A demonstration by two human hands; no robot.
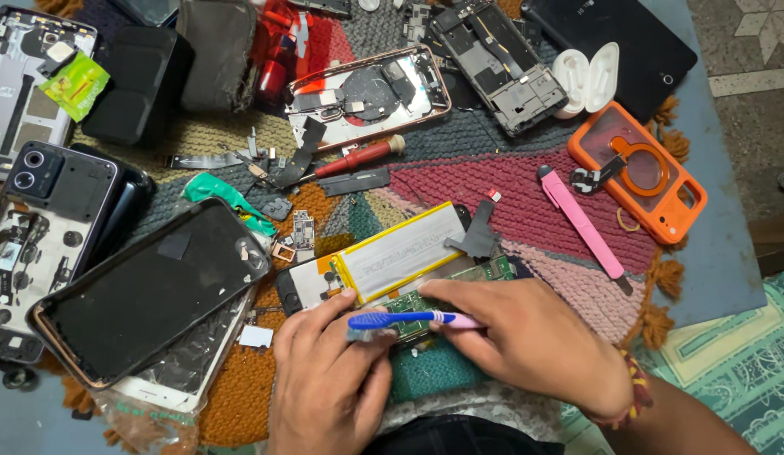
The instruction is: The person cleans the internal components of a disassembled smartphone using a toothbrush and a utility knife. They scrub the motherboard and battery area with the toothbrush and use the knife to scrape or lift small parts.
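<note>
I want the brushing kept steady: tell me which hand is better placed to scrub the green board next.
Probably the right hand: it grips the blue toothbrush, whose bristles lie at the green circuit board. The left hand steadies the brush head from below.

Both hands are bare, no gloves, no rings showing. The left hand has a bare wrist with no sleeve. On the right hand side, a braided thread bracelet in red and yellow circles the wrist, and the forearm beyond it is uncovered.
</note>
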